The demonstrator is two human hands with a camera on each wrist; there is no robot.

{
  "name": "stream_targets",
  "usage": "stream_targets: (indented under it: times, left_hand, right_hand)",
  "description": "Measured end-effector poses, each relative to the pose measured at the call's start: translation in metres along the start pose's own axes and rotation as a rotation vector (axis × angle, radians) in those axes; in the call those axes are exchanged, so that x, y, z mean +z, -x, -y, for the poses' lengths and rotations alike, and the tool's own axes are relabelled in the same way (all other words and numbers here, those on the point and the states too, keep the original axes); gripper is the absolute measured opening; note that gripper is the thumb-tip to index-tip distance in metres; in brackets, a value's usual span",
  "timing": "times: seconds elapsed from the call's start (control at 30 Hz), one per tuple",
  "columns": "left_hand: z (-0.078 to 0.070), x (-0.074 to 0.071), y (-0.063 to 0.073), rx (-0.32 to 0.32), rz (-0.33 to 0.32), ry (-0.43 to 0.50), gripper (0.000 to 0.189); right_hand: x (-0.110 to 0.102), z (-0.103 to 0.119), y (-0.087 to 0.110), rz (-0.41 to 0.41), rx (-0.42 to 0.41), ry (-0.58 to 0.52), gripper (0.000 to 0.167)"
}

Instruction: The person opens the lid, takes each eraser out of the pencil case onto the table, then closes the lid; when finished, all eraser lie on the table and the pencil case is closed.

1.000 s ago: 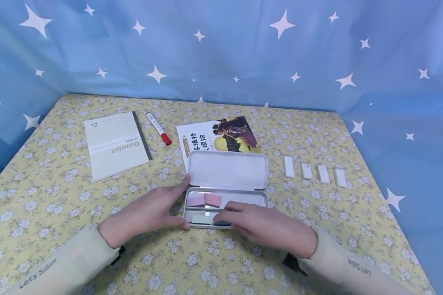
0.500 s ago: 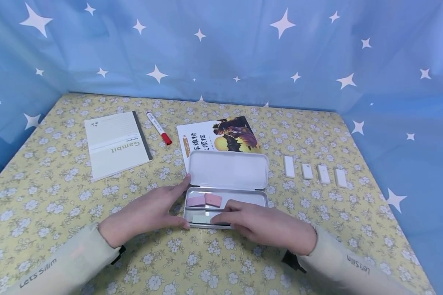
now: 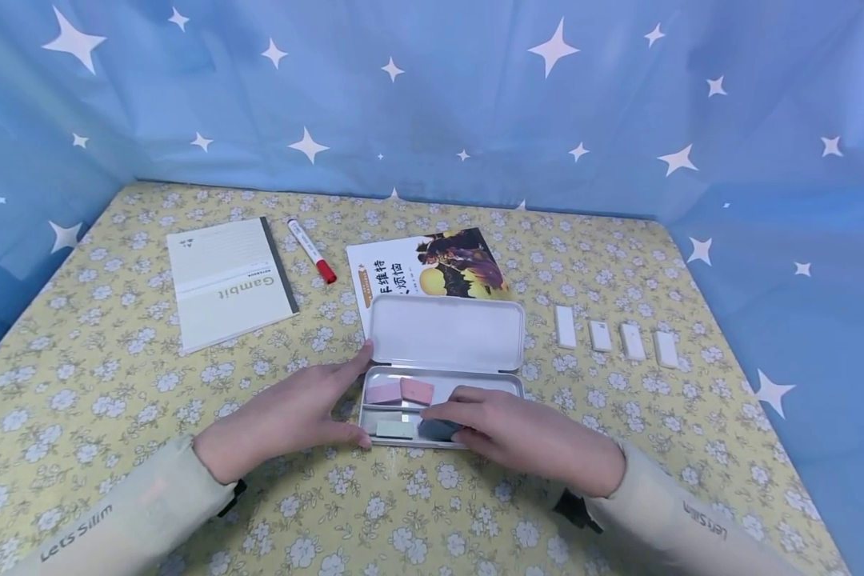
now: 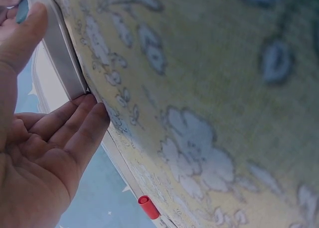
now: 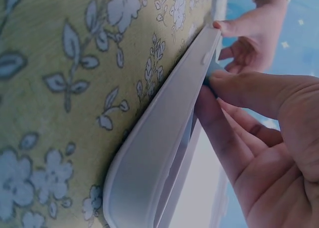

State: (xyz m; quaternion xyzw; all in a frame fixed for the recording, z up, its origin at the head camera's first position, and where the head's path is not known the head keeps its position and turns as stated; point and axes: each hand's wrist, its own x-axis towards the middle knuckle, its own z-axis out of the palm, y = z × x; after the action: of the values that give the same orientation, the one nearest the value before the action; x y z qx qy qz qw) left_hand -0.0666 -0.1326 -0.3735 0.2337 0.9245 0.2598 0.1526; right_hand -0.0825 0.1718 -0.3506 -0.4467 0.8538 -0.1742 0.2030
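A pale metal pencil case (image 3: pixel 446 332) stands with its lid up in the head view. My left hand (image 3: pixel 281 412) holds its left end, thumb at the near corner and a finger at the far corner. Between thumb and fingers, my right hand (image 3: pixel 529 436) pinches a dark teal eraser (image 3: pixel 438 430), tilted in the front compartment; its right part is hidden. The same eraser (image 5: pixel 213 71) shows at the rim in the right wrist view. Left of it lies a pale green eraser (image 3: pixel 394 430). A lilac eraser (image 3: pixel 383 394) and a pink eraser (image 3: pixel 417 391) lie in the back compartment.
Several white blocks, like this eraser (image 3: pixel 565 326), lie in a row to the right. Behind the case is a picture book (image 3: pixel 432 268), partly covered by the lid. A red-capped marker (image 3: pixel 312 250) and a notebook (image 3: pixel 230 284) lie at the left.
My right hand has risen slightly and drawn a little to the right. The teal eraser, mostly covered before, now shows tilted up in its fingers. My left hand has stayed in place.
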Motion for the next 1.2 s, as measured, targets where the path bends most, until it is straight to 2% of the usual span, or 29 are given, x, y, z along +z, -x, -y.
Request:
stream_targets:
  times: [0.33,0.4,0.5,0.6,0.87,1.07,1.2]
  left_hand:
    - [0.001,0.000,0.001,-0.003,0.001,-0.002,0.120]
    - [0.001,0.000,0.001,-0.002,0.002,-0.004,0.120]
    - [0.002,0.000,0.001,0.001,0.004,-0.004,0.120]
    - [0.001,0.000,0.001,-0.002,0.007,-0.004,0.120]
    - [0.001,0.000,0.000,-0.013,0.010,-0.007,0.120]
    - [0.001,-0.001,0.000,-0.023,0.020,-0.006,0.120]
    - [0.001,-0.001,0.001,-0.033,0.028,0.005,0.119]
  right_hand:
    - [-0.003,-0.011,0.006,-0.080,0.001,-0.142,0.042]
    - [-0.005,-0.015,0.010,-0.092,0.025,-0.192,0.042]
    - [-0.007,-0.023,0.021,-0.137,0.064,-0.259,0.043]
    - [-0.009,-0.032,0.033,-0.218,0.089,-0.301,0.044]
    - [-0.013,-0.058,0.062,-0.437,0.156,-0.282,0.045]
    - [-0.016,-0.080,0.083,-0.539,0.245,-0.244,0.047]
    - [-0.017,-0.097,0.098,-0.594,0.272,-0.248,0.048]
